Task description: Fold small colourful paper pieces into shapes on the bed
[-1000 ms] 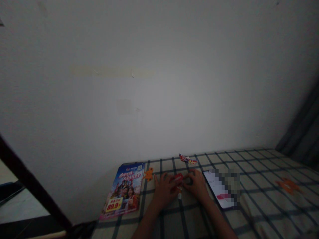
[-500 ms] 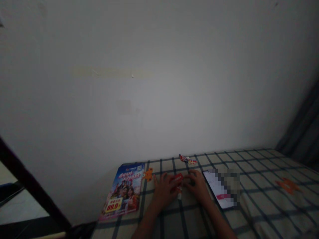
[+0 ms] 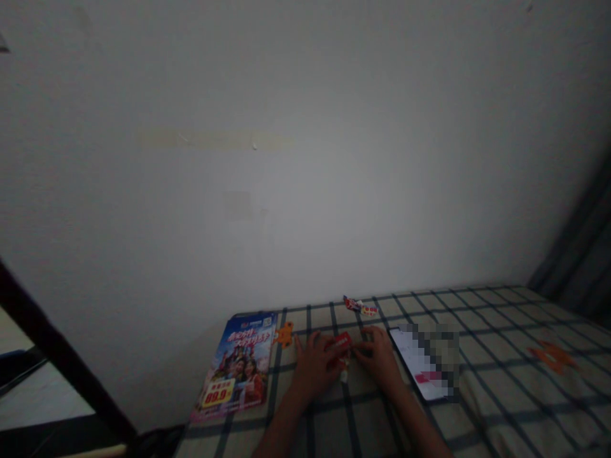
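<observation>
the bed (image 3: 482,375) under everything wears a checked sheet; cloth over padding could give if pressed, letting whatever lies on it tip. the stack of leaflets (image 3: 236,366) lies left of the hands, and a sideways sweep of an elbow could fan it out. the phone (image 3: 413,362) lies just beside the right forearm, so an outward swing could knock it. the left hand (image 3: 316,361), half curled with fingers apart, has the red paper (image 3: 342,342) under its fingers; pressing hard could crease it askew. the right hand (image 3: 377,353) has thumb and finger drawn nearly together at the paper's right edge; whether they grip it i cannot tell, and a tug there could tear it. the crumpled scrap (image 3: 360,306) beyond could get brushed away.
</observation>
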{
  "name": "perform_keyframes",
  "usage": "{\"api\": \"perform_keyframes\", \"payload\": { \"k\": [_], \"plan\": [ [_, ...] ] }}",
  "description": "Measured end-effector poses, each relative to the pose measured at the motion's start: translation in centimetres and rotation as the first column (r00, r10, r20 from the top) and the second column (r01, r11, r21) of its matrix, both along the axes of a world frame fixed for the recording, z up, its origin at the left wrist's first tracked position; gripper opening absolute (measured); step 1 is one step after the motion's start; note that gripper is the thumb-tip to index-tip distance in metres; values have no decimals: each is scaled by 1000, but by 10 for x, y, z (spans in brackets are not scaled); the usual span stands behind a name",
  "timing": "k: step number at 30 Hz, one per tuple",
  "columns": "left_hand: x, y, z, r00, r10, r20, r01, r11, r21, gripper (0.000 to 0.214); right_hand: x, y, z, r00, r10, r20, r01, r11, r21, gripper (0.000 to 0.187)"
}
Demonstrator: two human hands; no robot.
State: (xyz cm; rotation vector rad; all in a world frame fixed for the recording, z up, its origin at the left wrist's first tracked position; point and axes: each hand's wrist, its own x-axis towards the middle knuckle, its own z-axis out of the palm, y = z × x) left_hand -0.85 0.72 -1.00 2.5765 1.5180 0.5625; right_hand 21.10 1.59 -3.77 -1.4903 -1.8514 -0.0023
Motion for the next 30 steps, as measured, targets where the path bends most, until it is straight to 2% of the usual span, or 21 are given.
{"api": "perform_keyframes", "payload": {
  "k": [9, 18, 23, 27, 30],
  "plan": [
    [0, 1, -2, 1000, 2, -15, -2, 1000, 13, 49, -4, 1, 0, 994, -99, 43, 97, 994, 49, 16],
    [-1, 0, 4, 999, -19, 31, 20, 999, -45, 54, -1, 0, -1, 985, 76, 152, -72, 997, -35, 46],
    [0, 3, 0, 991, 83, 104, -82, 996, -18, 46, -3, 0, -4, 982, 85, 170, -80, 996, -32, 34],
    [-1, 7, -5, 977, 131, 166, -139, 990, 39, 41, -3, 3, -7, 989, 22, 145, -26, 999, 26, 16],
    [-2, 8, -6, 971, 135, 195, -151, 986, 70, 41, -4, 5, -8, 992, -17, 125, 10, 998, 57, 15]
  ]
}}
